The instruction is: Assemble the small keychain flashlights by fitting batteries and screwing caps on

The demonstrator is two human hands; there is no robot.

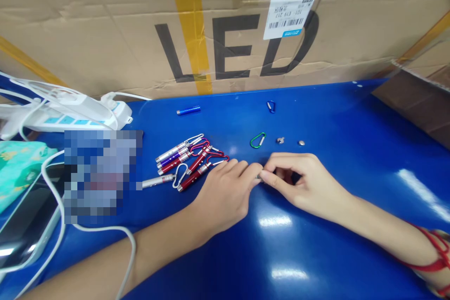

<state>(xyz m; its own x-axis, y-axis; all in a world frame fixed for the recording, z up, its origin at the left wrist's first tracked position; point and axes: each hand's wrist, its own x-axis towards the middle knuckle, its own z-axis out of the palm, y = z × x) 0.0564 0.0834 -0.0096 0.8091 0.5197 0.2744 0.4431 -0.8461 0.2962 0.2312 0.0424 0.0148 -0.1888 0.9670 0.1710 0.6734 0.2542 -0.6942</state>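
Note:
My left hand and my right hand meet fingertip to fingertip on the blue table, both pinched on a small dark part that is mostly hidden. Just left of my left hand lies a bunch of several small red, blue and silver flashlights with carabiner clips. Beyond my hands lie a green carabiner, two small silver caps, a blue carabiner and a blue flashlight body.
A large cardboard box marked LED stands along the table's far edge. A white power strip with cables sits at the left, above a blurred patch. A phone on a white cable lies at the lower left.

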